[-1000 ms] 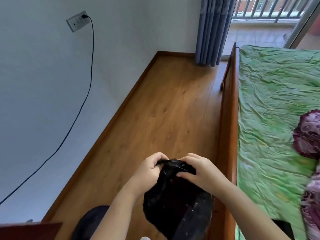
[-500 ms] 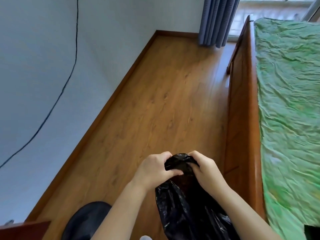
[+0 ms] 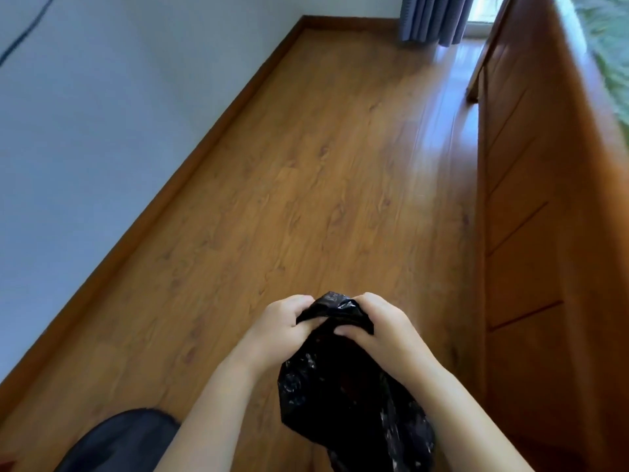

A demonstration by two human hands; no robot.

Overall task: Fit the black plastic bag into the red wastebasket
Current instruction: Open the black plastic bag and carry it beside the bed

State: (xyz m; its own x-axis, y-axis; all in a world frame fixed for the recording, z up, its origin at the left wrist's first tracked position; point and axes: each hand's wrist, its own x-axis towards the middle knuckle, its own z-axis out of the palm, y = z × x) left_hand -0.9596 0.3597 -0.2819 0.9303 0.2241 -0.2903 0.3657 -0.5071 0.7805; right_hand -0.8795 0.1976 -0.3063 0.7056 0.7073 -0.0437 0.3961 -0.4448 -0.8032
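A crumpled black plastic bag (image 3: 343, 386) hangs in front of me over the wooden floor. My left hand (image 3: 282, 330) pinches its top edge from the left. My right hand (image 3: 381, 328) grips the same top edge from the right, thumb pressed on the plastic. The two hands sit close together with the bag's bunched mouth (image 3: 335, 310) between them. The rest of the bag droops down between my forearms. No red wastebasket is in view.
A wooden bed frame (image 3: 531, 206) runs along the right, with green bedding (image 3: 609, 42) on top. A pale wall with wooden skirting (image 3: 190, 165) bounds the left. Blue curtains (image 3: 432, 18) hang at the far end. A dark rounded shape (image 3: 119, 441) lies at bottom left.
The view has tilted down and left, so the bed and the wall socket have slid out of sight. Both hands keep their hold and have drawn closer together on the bag's top.
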